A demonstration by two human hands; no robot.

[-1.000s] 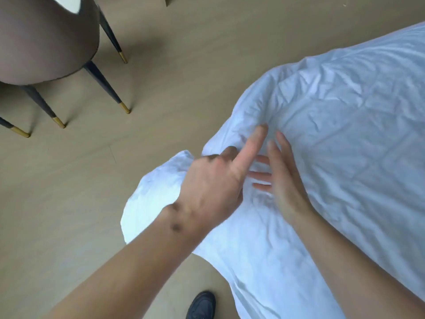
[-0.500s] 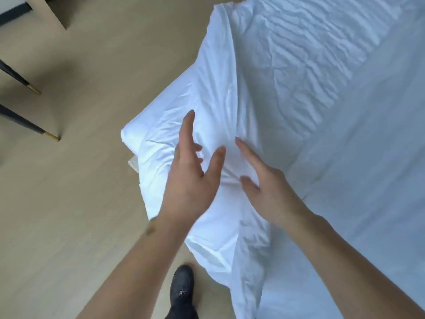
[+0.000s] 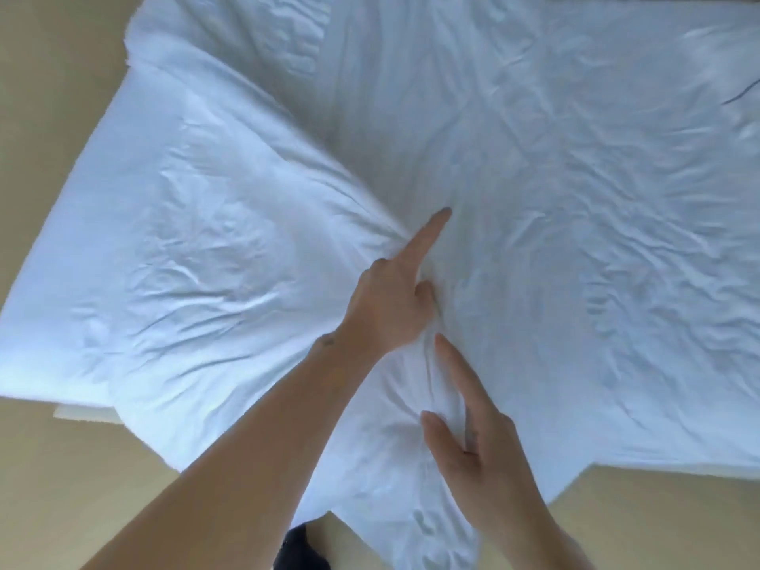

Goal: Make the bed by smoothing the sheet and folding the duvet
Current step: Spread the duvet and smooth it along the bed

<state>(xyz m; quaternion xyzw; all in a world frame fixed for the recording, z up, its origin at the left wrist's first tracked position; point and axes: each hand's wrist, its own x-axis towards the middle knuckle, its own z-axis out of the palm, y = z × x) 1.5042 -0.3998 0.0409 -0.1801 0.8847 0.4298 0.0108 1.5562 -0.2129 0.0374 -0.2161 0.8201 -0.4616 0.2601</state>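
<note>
A white duvet lies puffy and creased over the left part of the bed. Flatter wrinkled white bedding covers the right part; I cannot tell whether it is the sheet or more duvet. My left hand rests at the seam between the two, index finger stretched forward, the other fingers curled into a bunched fold. Just below it, my right hand pinches the same gathered ridge of fabric between thumb and fingers, index finger pointing up. A loose flap of the cloth hangs off the near edge.
Light wooden floor shows to the left and along the bottom. A black shoe stands at the bed's near edge. A pale mattress corner pokes out under the duvet. A thin dark cord lies at the far right.
My view has swung from the bed corner and floor onto the bed's top. The chair legs are out of view. Both hands went from spread open to gripping a fold of fabric.
</note>
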